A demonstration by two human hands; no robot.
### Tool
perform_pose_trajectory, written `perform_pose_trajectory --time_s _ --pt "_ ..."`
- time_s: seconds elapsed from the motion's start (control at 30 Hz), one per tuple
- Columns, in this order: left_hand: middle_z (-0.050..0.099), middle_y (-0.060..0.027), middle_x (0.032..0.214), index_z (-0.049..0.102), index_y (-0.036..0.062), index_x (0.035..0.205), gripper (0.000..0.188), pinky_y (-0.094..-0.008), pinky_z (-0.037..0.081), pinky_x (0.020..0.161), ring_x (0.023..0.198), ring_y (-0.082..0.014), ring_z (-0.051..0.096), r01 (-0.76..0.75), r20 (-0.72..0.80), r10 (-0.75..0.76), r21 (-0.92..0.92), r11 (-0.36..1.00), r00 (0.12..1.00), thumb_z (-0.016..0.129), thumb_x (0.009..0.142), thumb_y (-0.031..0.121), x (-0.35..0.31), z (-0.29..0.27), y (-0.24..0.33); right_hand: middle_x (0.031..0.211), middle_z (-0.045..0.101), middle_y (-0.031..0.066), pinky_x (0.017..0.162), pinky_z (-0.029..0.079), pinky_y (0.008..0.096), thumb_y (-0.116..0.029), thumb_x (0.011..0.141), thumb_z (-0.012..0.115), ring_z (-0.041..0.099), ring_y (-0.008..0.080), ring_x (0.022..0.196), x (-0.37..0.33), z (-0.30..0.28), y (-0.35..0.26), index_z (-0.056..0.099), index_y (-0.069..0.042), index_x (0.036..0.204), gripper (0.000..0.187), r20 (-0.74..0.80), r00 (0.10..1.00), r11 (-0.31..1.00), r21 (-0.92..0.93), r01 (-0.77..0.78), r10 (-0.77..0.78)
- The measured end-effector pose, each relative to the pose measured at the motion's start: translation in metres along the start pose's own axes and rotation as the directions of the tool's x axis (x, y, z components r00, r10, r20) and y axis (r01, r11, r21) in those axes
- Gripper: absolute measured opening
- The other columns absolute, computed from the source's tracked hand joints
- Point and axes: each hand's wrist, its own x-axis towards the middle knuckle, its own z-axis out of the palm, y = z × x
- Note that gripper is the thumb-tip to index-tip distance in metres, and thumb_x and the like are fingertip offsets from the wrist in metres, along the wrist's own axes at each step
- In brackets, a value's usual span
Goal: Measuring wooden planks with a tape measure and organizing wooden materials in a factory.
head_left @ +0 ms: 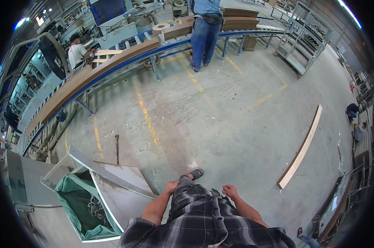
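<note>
My left hand (171, 187) hangs beside my left thigh, its fingers loosely curled and nothing visible in it. On the other side, my right hand (230, 191) is held a little out from my hip, curled into a loose fist; I see no object in it. Left of me stands a pale box-like bin (106, 215) lined with green cloth (67, 188), with a dark tangled heap (97, 208) inside. A long board (299, 151), brown on one side and pale on the other, lies alone on the floor to the right.
A blue roller conveyor (174, 44) carrying long brown boards (100, 66) curves across the far side. A person in blue (206, 37) stands at it; another in white (76, 53) works behind it. A metal rack cart (304, 39) stands far right. Yellow lines (145, 113) mark the floor.
</note>
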Motion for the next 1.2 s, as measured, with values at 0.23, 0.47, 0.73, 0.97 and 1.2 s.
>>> perform_pose_trajectory --time_s 0.23,0.47,0.73,0.97,1.2 --pt "0.057 -0.0155 0.099 0.060 0.0072 0.094 0.047 -0.0346 0.042 0.080 0.094 -0.0310 0.053 -0.023 -0.045 0.023 -0.010 1.000 0.999 0.048 0.069 0.045 -0.001 0.001 0.000 0.071 0.062 0.0082 0.053 0.046 0.0259 -0.018 0.069 0.063 0.057 0.0124 0.060 -0.002 -0.002 -0.003 0.063 -0.005 0.088 0.022 0.017 0.996 0.996 -0.003 0.084 -0.084" --pt "0.057 -0.0152 0.099 0.060 0.0068 0.093 0.046 -0.0344 0.042 0.078 0.094 -0.0309 0.054 -0.042 -0.039 0.043 0.042 0.998 0.998 0.048 0.069 0.044 -0.008 -0.002 0.008 0.071 0.061 0.0062 0.052 0.046 0.0255 -0.015 0.071 0.062 0.056 0.0115 0.061 -0.004 -0.001 -0.008 0.062 -0.002 0.088 0.021 0.044 0.996 0.997 0.009 0.082 -0.082" --pt "0.057 -0.0173 0.098 0.060 0.0050 0.092 0.046 -0.0351 0.042 0.077 0.092 -0.0317 0.054 -0.043 -0.040 0.044 0.028 0.999 0.998 0.048 0.068 0.043 -0.016 -0.006 0.017 0.072 0.062 0.0075 0.055 0.046 0.0259 -0.017 0.070 0.062 0.057 0.0125 0.062 -0.007 -0.003 -0.010 0.062 -0.003 0.087 0.022 0.033 0.998 0.999 0.013 0.049 -0.049" --pt "0.058 -0.0175 0.095 0.060 0.0042 0.090 0.046 -0.0356 0.042 0.075 0.090 -0.0316 0.055 -0.030 -0.047 0.028 -0.038 0.999 0.998 0.049 0.068 0.043 -0.007 -0.002 0.008 0.071 0.061 0.0061 0.054 0.045 0.0251 -0.018 0.071 0.063 0.056 0.0114 0.061 -0.007 -0.001 -0.010 0.063 -0.003 0.087 0.022 0.025 0.999 0.997 0.063 0.037 -0.038" --pt "0.058 -0.0174 0.093 0.061 0.0043 0.089 0.046 -0.0358 0.042 0.075 0.089 -0.0316 0.055 -0.031 -0.012 0.030 -0.062 0.998 0.999 0.048 0.069 0.044 0.000 -0.001 0.003 0.054 0.055 0.0025 0.047 0.041 0.0257 -0.022 0.069 0.065 0.050 0.0086 0.050 -0.007 0.002 -0.006 0.063 -0.002 0.066 0.020 0.032 0.998 0.997 -0.065 -0.047 0.049"
